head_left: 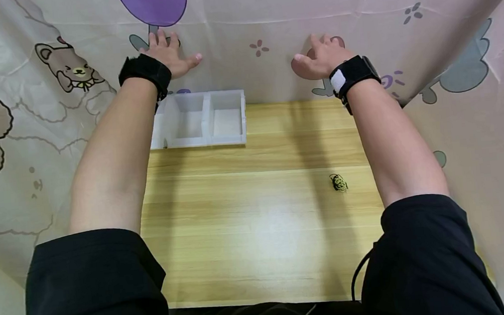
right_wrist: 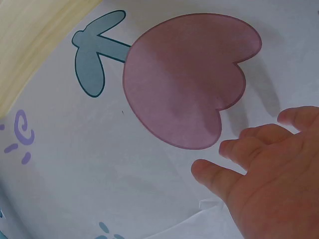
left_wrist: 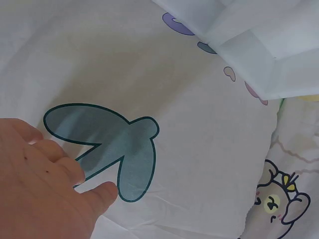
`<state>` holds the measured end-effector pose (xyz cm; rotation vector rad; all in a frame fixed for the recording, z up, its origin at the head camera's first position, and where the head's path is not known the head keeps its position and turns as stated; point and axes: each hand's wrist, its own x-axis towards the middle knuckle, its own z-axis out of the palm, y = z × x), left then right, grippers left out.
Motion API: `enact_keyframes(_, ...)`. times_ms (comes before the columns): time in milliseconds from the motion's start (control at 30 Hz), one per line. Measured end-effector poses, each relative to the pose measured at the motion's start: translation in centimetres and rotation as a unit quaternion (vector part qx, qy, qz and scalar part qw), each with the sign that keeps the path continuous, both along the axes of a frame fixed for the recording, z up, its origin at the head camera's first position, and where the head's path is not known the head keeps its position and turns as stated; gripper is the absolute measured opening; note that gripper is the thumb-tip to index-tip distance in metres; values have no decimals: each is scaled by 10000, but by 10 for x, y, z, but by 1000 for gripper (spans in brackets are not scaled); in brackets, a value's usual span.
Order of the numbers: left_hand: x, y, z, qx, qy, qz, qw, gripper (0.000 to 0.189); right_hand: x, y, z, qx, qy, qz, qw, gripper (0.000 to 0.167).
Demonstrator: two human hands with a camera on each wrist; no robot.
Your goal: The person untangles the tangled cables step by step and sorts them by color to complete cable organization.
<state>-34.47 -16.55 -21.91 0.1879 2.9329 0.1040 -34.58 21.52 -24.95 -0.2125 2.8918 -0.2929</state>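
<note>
Both arms reach forward past the far side of the wooden table (head_left: 275, 215). My left hand (head_left: 170, 55) has its fingers spread and holds nothing, in front of the printed curtain (head_left: 232, 39) and just beyond a white divided box (head_left: 229, 140). In the left wrist view the left hand (left_wrist: 47, 179) is over a printed grey-green leaf. My right hand (head_left: 325, 57) is also spread and holds nothing, close to a printed pink tulip. Its extended fingers show in the right wrist view (right_wrist: 279, 174). A small tangle of black and yellow cord (head_left: 338, 182) lies on the table's right side.
The white box stands at the table's far left, partly hidden by the left forearm; its corner (left_wrist: 264, 74) shows in the left wrist view. Printed curtain hangs at the left, back and right. Black bands (head_left: 145, 76) circle both wrists.
</note>
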Motion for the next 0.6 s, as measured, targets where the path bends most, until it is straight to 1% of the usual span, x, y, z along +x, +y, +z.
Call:
enact_keyframes(100, 3, 2, 1, 45, -43, -3, 10000, 96, 1, 0, 0, 12, -19, -12, 10000, 88)
enact_keyframes(167, 8, 3, 4, 91, -43, 8, 9999, 95, 2, 0, 1, 35, -16, -1, 10000, 88)
enact_keyframes(333, 7, 2, 2, 88, 16, 6, 10000, 94, 5, 2, 2, 67, 4, 69, 10000, 87)
enact_keyframes(433, 6, 0, 2, 31, 88, -115, 9999, 93, 9, 1, 2, -58, -4, 197, 9998, 85)
enact_keyframes(500, 7, 0, 0, 95, 192, -235, 9995, 92, 13, -1, 1, -197, 0, 355, 9992, 84)
enact_keyframes(600, 11, 2, -3, 297, 319, -453, 9980, 90, 21, -5, -2, -352, 28, 699, 9969, 83)
